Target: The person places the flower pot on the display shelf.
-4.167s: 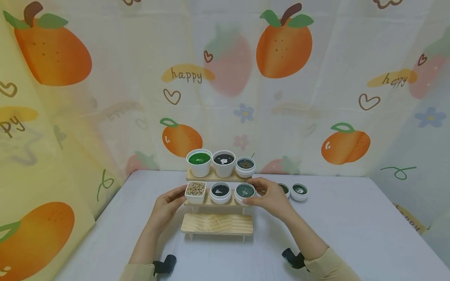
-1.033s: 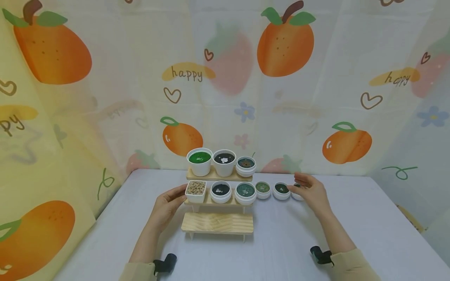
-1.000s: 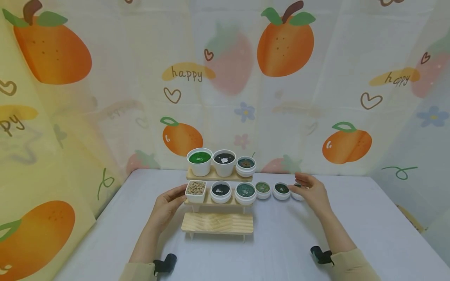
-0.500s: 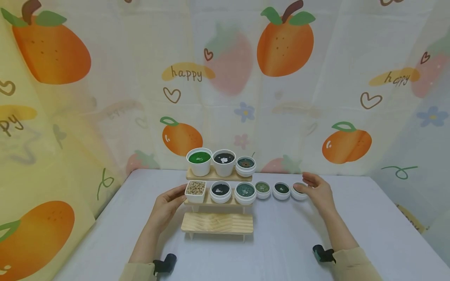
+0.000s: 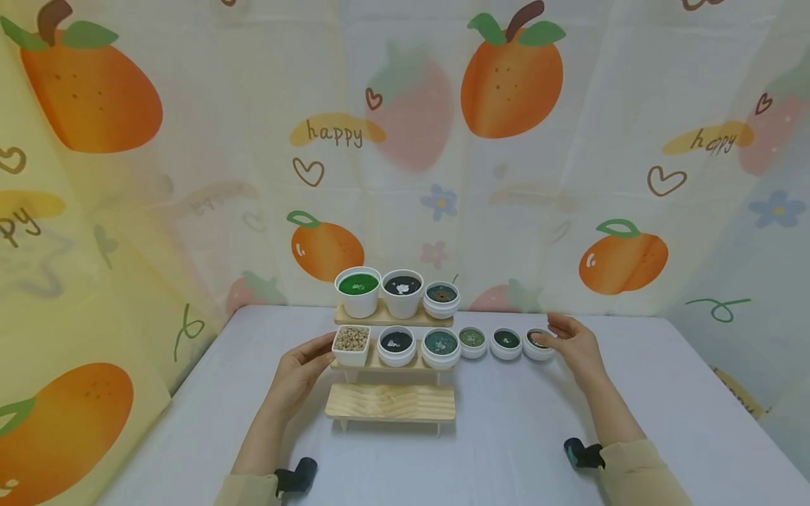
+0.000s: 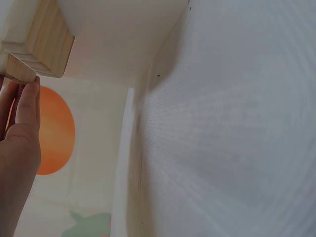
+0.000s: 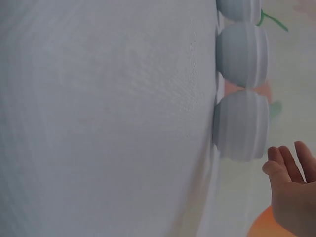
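Your right hand (image 5: pixel 576 351) is spread, fingers extended and holding nothing, at the small round white pot with a thick rim (image 5: pixel 536 353), the right-hand end of the row right of centre in the head view; its thumb hides part of the dark top. In the right wrist view it looks just clear of the pot. Your left hand (image 5: pixel 302 372), left of centre, rests fairly straight fingertips against the end of the pale wooden middle shelf (image 5: pixel 375 361). Expect the pot to be light, stiff and rather slippery, perhaps breakable, though you can't tell its material. Pinch opposite sides just below the rim, level, thumb off the top.
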Available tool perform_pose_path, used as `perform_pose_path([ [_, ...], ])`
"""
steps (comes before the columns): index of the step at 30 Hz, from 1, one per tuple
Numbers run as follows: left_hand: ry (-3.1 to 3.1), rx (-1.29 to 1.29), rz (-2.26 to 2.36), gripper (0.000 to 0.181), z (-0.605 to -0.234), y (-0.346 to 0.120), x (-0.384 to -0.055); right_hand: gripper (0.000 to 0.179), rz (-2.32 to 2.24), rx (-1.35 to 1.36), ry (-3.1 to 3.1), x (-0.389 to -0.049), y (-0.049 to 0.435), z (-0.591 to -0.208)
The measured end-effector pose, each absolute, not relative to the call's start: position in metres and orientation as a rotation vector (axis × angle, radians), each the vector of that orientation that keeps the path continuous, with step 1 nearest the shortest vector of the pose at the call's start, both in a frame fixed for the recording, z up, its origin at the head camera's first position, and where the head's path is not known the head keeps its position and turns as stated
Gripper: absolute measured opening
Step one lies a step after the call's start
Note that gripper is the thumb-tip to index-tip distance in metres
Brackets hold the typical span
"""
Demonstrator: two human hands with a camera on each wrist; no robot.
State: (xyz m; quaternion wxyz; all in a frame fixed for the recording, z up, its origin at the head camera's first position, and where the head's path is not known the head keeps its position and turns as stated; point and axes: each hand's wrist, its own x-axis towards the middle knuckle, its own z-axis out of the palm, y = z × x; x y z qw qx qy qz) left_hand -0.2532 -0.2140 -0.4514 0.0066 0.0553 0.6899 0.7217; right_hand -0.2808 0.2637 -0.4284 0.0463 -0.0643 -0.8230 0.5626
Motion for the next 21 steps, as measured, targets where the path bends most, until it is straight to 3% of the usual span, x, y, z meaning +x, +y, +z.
perform_pose_path([
  [21,2.154,0.152,2.266,0.052,-0.449,-0.212,-0.252,0.082,1.810,-0.164,-2.642,-0.291,0.278,-0.442],
])
